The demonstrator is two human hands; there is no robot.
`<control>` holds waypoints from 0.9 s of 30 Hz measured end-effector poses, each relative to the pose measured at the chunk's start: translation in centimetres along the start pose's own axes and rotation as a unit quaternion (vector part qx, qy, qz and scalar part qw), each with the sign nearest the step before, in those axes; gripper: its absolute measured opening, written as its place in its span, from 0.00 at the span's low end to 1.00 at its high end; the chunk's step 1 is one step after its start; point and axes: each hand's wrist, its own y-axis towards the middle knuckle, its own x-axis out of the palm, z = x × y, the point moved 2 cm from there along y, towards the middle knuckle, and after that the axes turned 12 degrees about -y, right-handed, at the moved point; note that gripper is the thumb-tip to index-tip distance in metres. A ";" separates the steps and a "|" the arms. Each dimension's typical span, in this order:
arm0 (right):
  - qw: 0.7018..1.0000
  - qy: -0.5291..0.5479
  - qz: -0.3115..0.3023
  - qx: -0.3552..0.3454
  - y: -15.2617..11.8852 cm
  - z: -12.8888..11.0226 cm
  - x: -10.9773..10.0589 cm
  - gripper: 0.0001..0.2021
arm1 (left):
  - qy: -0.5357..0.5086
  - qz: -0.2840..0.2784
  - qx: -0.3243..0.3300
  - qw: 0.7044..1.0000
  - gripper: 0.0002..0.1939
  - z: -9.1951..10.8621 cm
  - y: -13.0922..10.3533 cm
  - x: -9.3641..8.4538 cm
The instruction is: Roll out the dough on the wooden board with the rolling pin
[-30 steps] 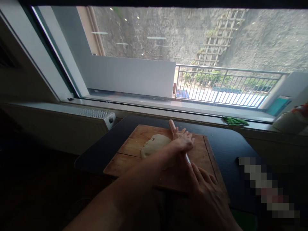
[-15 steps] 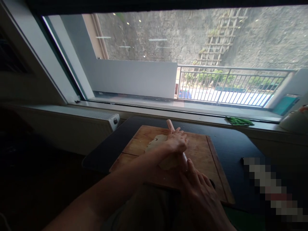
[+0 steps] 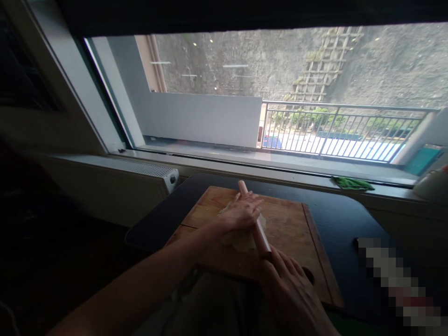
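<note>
A pale wooden rolling pin point(image 3: 262, 238) lies slantwise over a flat sheet of dough point(image 3: 241, 240) on a wooden cutting board point(image 3: 287, 224). My left hand point(image 3: 242, 212) rests on the upper part of the pin, its fingers stretched across it and spread a little. It hides some of the dough. Close to the pin's near end is my right hand point(image 3: 289, 275), palm down with fingers extended. Whether its fingertips touch the pin I cannot tell. Dough shows on both sides of the pin.
The board sits on a dark table point(image 3: 336, 210) below a wide window. A white radiator point(image 3: 150, 172) stands left of the table. On the sill lies a green cloth point(image 3: 352, 183). A blurred-out object point(image 3: 395, 280) is at the table's right side.
The rolling pin and my left hand have moved left across the dough, uncovering dough on the pin's right. My right hand stays by the near end. The whole view has shifted slightly.
</note>
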 end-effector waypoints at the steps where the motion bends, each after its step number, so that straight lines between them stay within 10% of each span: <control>1: 1.000 0.011 0.003 -0.006 0.2 -0.4 0.0 0.13 | -0.005 -0.002 -0.008 1.000 0.23 -1.0 -1.3 -0.8; 6: 0.998 0.051 0.038 -0.001 1.6 -0.6 -1.1 0.09 | -0.016 -0.041 -0.008 0.999 0.23 -3.2 -3.3 -2.1; 15: 0.995 -0.052 0.071 0.041 3.9 0.6 -0.9 0.20 | 0.042 -0.084 0.065 0.993 0.17 1.0 4.1 1.1; 23: 0.984 -0.123 0.132 0.013 6.4 -3.9 3.8 0.23 | -0.071 -0.024 -0.009 0.997 0.20 -5.8 -1.8 -2.4; 27: 0.982 -0.134 0.135 0.009 7.0 -4.2 3.1 0.25 | 0.015 -0.048 0.018 0.999 0.16 -4.8 -0.9 -2.8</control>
